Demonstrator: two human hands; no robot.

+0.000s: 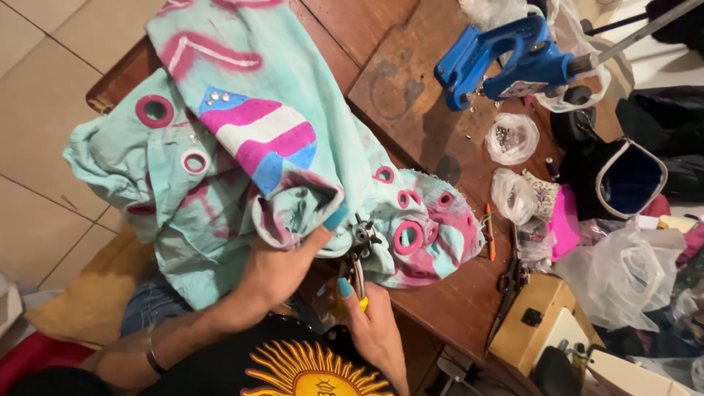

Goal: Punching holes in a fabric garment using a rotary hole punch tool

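A mint-green painted garment with pink rings and pink, white and blue stripes lies bunched across the wooden table. My left hand grips a fold of this fabric near its lower edge, thumb up. My right hand squeezes the yellow-tipped handles of a revolving hole punch plier, whose star-shaped head presses against the cloth beside a pink ring.
A blue hand press stands at the table's back. Small plastic bags of metal bits, an orange-handled tool, scissors, a dark pouch and loose bags crowd the right side. Tiled floor lies left.
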